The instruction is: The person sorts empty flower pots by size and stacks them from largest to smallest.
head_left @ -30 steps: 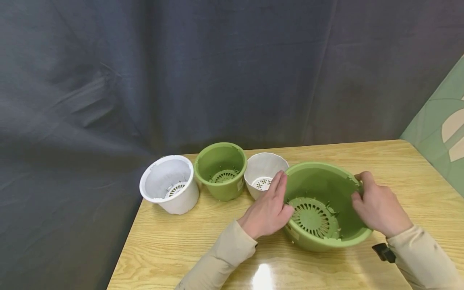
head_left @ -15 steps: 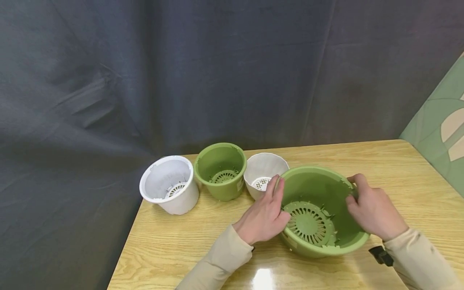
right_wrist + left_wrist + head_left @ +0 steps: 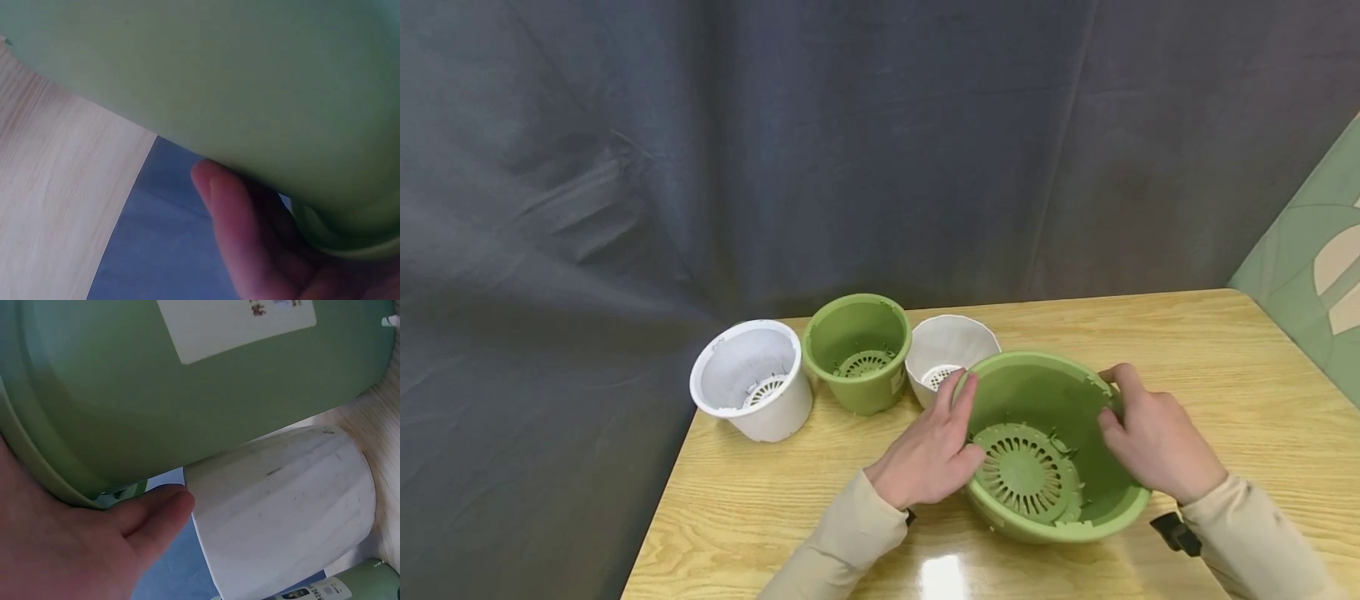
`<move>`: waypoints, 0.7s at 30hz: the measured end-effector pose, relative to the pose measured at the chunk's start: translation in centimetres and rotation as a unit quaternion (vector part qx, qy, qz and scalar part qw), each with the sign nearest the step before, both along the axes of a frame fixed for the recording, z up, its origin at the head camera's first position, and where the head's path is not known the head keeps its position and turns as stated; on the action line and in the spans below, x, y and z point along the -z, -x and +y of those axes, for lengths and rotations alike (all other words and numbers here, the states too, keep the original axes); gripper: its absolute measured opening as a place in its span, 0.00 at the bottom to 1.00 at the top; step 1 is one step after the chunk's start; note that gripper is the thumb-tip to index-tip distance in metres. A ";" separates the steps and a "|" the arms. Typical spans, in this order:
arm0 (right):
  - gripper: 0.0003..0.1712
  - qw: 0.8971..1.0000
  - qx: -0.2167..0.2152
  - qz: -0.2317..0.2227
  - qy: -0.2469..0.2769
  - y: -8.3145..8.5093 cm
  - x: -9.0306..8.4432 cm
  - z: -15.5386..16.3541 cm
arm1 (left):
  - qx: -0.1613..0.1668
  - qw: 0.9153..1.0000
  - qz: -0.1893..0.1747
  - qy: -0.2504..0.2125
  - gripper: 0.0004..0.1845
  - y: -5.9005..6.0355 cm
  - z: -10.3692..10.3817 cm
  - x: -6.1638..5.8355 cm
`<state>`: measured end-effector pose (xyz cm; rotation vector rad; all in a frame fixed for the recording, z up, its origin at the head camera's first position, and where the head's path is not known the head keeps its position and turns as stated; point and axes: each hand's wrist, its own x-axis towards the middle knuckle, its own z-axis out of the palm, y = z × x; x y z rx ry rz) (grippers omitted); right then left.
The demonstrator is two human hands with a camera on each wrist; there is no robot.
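Note:
A large green plant pot (image 3: 1048,396) with a slotted base leans toward me at the right of the table. My right hand (image 3: 1161,442) grips its right rim, thumb inside the wall and fingers outside. In the right wrist view, curled fingers (image 3: 234,219) show under the rim. At the left rim, my left hand (image 3: 925,462) rests with its fingers fairly straight along the outer edge. The left wrist view shows those fingers close to a small white pot (image 3: 281,506), beside the large pot's labelled wall (image 3: 137,419).
Behind the left hand stands the small white pot (image 3: 951,337) with a gridded base. A smaller green pot (image 3: 850,329) and a white pot (image 3: 726,375) continue the row leftward along the table's (image 3: 760,517) back edge. A dark curtain (image 3: 880,150) hangs behind.
Both hands and the large green pot have shifted left and slightly toward me, so the pot sits nearer the small white one. The other pots have stayed put.

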<state>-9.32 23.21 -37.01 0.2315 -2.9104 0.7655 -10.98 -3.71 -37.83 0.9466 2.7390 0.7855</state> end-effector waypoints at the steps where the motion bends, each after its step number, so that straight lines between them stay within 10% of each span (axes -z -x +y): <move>1: 0.22 1.000 -0.001 0.001 0.000 0.0 0.0 -0.1 | 0.000 1.000 0.002 0.002 0.45 0.0 -0.1 0.0; 21: 0.22 1.000 -0.023 -0.001 0.012 0.1 -0.2 -1.7 | -0.005 1.000 0.003 0.016 0.46 0.0 -1.7 -0.5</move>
